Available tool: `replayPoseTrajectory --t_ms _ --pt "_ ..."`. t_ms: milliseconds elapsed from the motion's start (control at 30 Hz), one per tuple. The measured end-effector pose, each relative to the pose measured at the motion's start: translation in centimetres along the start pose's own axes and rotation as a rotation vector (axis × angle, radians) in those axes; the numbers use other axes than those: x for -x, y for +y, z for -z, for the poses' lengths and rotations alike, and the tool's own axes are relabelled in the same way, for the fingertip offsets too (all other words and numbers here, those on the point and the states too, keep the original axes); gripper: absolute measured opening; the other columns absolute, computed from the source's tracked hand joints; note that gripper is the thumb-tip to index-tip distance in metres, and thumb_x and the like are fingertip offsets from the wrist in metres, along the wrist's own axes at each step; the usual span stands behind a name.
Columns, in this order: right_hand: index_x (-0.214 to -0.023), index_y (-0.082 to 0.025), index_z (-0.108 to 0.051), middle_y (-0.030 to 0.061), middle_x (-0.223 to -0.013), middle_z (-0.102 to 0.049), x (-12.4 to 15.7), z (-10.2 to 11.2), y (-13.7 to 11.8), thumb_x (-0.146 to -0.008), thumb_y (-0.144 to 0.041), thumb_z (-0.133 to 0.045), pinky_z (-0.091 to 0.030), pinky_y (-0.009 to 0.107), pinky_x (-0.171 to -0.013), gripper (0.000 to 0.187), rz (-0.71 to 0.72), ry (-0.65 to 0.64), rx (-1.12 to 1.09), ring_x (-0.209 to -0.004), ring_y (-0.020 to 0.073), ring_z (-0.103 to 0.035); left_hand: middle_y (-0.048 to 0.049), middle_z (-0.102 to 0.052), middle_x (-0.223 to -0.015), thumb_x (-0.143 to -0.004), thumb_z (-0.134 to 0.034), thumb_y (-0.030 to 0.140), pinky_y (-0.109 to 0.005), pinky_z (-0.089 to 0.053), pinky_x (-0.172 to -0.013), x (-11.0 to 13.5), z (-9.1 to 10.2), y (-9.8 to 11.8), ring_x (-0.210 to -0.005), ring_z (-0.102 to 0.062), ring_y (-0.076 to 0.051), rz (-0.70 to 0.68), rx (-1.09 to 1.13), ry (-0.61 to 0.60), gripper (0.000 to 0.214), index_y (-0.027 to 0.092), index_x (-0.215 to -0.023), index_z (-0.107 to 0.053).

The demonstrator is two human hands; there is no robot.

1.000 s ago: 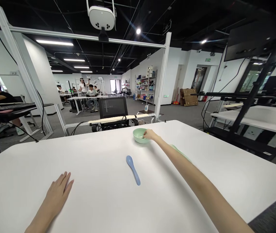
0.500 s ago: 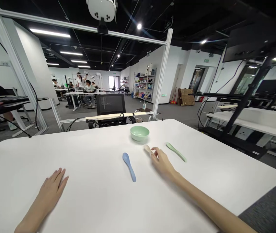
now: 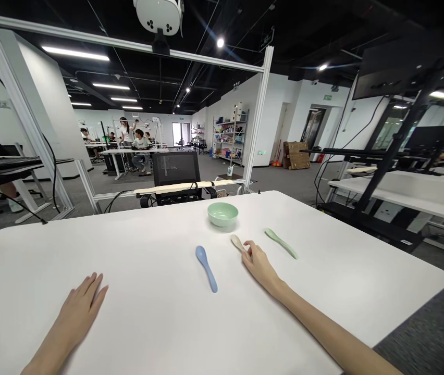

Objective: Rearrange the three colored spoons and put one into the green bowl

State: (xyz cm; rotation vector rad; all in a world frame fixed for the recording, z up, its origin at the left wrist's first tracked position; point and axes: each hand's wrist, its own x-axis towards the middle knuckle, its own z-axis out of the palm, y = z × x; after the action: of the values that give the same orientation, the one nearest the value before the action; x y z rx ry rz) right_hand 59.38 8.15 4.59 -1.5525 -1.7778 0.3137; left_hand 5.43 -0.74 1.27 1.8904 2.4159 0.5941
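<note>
My right hand (image 3: 256, 261) has its fingers closed round the handle of a beige spoon (image 3: 236, 241), whose bowl end points towards the green bowl (image 3: 222, 214). Most of that spoon's handle is hidden by the fingers. To the right of this hand a light green spoon (image 3: 281, 243) lies slanted on the table, and to its left lies a blue spoon (image 3: 207, 268). My left hand (image 3: 79, 304) rests flat on the white table (image 3: 147, 323), fingers stretched out, well apart from the spoons.
A metal frame (image 3: 259, 120) rises behind the table's far edge, with a black mesh chair (image 3: 176, 169) beyond it. Other people sit or stand at desks in the background. On the right stands another white desk (image 3: 413, 195) with a dark monitor stand.
The view has shifted slightly. The beige spoon and my right hand sit a little lower and nearer to me relative to the bowl. My left hand stays flat on the table.
</note>
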Motion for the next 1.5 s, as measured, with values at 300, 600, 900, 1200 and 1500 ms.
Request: replayPoseTrajectory --t_ms 300,600,900,1200,1500 --pt "-0.127 -0.015 -0.059 0.0078 -0.09 -0.066 0.0 0.6 -0.1 -0.093 -0.036 -0.043 -0.049 0.036 -0.076 0.042 -0.021 -0.028 0.022 -0.081 0.025 -0.063 -0.0213 -0.045 -0.168 -0.09 -0.017 0.062 -0.059 -0.027 -0.132 0.2 0.7 0.7 -0.16 -0.037 -0.036 0.019 -0.011 -0.041 0.094 0.003 -0.154 -0.051" --pt "-0.128 -0.014 -0.059 0.0075 -0.09 -0.065 -0.1 1.0 -0.4 -0.092 -0.034 -0.044 -0.049 0.035 -0.076 0.044 -0.046 -0.042 0.046 -0.082 0.0246 -0.064 -0.0207 -0.044 -0.169 -0.09 -0.014 0.062 -0.057 -0.027 -0.132 0.3 0.9 1.1 -0.16 -0.036 -0.035 0.026 -0.033 -0.057 0.095 0.003 -0.155 -0.051" --pt "-0.13 -0.016 -0.059 0.0102 -0.097 -0.067 -0.4 1.2 0.0 -0.099 -0.043 -0.045 -0.051 0.036 -0.08 0.044 -0.047 -0.02 0.089 -0.087 0.0257 -0.065 -0.0199 -0.047 -0.167 -0.092 -0.019 0.06 -0.058 -0.027 -0.131 0.2 0.4 0.6 -0.159 -0.039 -0.035 0.008 -0.014 -0.019 0.088 0.007 -0.154 -0.053" --pt "-0.105 -0.017 -0.078 0.0244 -0.102 -0.071 -4.5 6.7 7.0 -0.101 -0.027 -0.05 -0.047 0.047 -0.088 0.029 -0.152 0.206 0.652 -0.103 0.0364 -0.063 -0.0208 -0.051 -0.164 -0.094 -0.025 0.059 -0.061 -0.033 -0.128 0.2 1.2 1.2 -0.156 -0.043 -0.038 -0.072 0.065 0.077 0.081 0.01 -0.15 -0.056" --pt "-0.104 -0.014 -0.078 0.0174 -0.105 -0.074 -3.0 6.4 2.2 -0.101 -0.027 -0.05 -0.046 0.034 -0.073 0.03 -0.201 0.124 0.374 -0.088 0.0267 -0.069 -0.0099 -0.079 -0.12 -0.094 -0.039 0.064 -0.044 -0.058 -0.098 2.3 4.2 15.3 -0.107 -0.072 -0.028 -0.14 0.476 -0.079 0.06 0.025 -0.127 -0.069"
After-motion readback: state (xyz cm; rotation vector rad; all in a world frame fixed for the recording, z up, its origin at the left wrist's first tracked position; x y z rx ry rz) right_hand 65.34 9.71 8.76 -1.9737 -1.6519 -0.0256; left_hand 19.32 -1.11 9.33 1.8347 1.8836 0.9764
